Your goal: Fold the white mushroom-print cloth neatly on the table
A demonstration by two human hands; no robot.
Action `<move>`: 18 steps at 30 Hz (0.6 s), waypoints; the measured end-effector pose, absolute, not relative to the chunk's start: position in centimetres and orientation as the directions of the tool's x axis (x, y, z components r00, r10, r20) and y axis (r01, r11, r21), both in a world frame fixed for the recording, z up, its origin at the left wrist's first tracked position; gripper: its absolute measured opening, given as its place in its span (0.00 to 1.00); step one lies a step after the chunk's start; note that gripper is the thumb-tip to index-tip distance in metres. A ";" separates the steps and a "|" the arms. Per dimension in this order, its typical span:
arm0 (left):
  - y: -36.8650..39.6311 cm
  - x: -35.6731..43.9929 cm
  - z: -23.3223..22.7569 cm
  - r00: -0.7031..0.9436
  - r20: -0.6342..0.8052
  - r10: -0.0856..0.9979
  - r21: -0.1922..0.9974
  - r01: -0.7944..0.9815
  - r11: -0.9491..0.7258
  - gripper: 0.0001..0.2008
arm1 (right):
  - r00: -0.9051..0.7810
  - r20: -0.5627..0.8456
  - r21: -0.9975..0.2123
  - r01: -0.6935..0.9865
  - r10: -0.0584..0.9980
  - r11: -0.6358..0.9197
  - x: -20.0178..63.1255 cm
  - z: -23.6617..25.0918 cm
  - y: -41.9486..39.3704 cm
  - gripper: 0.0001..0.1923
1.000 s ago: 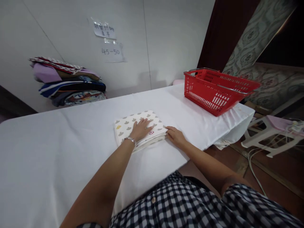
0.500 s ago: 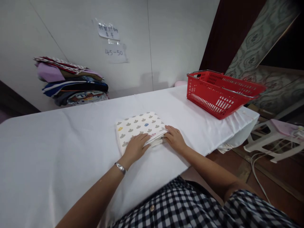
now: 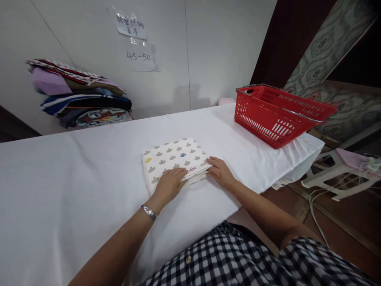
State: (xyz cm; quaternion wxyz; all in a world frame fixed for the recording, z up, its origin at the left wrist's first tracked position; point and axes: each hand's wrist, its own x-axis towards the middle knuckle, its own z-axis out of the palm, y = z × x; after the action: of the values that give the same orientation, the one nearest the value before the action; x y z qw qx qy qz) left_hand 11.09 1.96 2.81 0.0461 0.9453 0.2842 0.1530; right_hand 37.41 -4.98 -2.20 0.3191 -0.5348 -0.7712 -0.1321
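Observation:
A folded white cloth (image 3: 175,155) lies flat on the white-covered table (image 3: 98,171) before me. It is printed with grey mushroom shapes and a few in yellow, blue and red. My left hand (image 3: 169,183) rests on its near left part, fingers stretched out over the top and thumb apart by the front edge. At the near right corner, my right hand (image 3: 220,172) grips the cloth's edge, fingertips on top and thumb low against the layers. Several stacked layers show along the front edge between my hands.
A red plastic basket (image 3: 268,119) with metal handles stands at the table's right end. Behind the table at left is a pile of folded fabrics (image 3: 86,99). Paper signs (image 3: 139,57) hang on the wall. A white stool (image 3: 330,171) and cables (image 3: 315,214) are at right.
The view has shifted slightly. The right-hand edges of the cloth look more even and pressed together, and my right fingers sit closer on the corner. The left hand has hardly moved.

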 end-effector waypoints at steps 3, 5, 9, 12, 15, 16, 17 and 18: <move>1.8 11.1 3.2 0.794 0.264 0.548 0.180 0.517 -0.836 0.17 | -0.248 0.644 -0.074 0.922 0.724 0.381 37.0 -1.8 -5.0 0.09; 1.6 11.1 3.5 0.791 0.261 0.553 0.179 0.523 -0.833 0.16 | -0.265 0.628 -0.033 0.930 0.732 0.365 36.4 -1.1 -5.1 0.09; 1.3 10.6 3.8 0.793 0.252 0.555 0.166 0.530 -0.832 0.17 | -0.299 0.571 0.025 0.937 0.765 0.348 35.4 0.4 -5.1 0.08; 1.2 10.0 3.6 0.797 0.266 0.542 0.152 0.521 -0.840 0.18 | -0.332 0.535 0.055 0.931 0.777 0.360 34.8 0.9 -4.7 0.07; 1.3 9.7 3.3 0.785 0.293 0.545 0.161 0.522 -0.838 0.18 | -0.366 0.509 0.057 0.918 0.780 0.393 34.6 0.9 -4.3 0.08; 1.3 9.7 3.2 0.779 0.299 0.552 0.170 0.525 -0.834 0.18 | -0.375 0.505 0.047 0.911 0.778 0.409 34.7 0.8 -4.2 0.09; 1.3 9.6 3.2 0.773 0.303 0.558 0.180 0.528 -0.830 0.18 | -0.383 0.504 0.033 0.904 0.774 0.426 34.8 0.7 -4.2 0.09; 1.3 9.6 3.2 0.768 0.306 0.563 0.190 0.530 -0.826 0.17 | -0.386 0.506 0.013 0.898 0.772 0.440 35.0 0.6 -4.3 0.10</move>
State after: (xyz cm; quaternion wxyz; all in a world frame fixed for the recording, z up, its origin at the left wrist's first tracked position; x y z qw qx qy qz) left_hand 9.63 1.31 3.17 0.0463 0.9390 0.2910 0.1771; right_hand 35.02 -4.26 0.59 0.2190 -0.5092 -0.8198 -0.1441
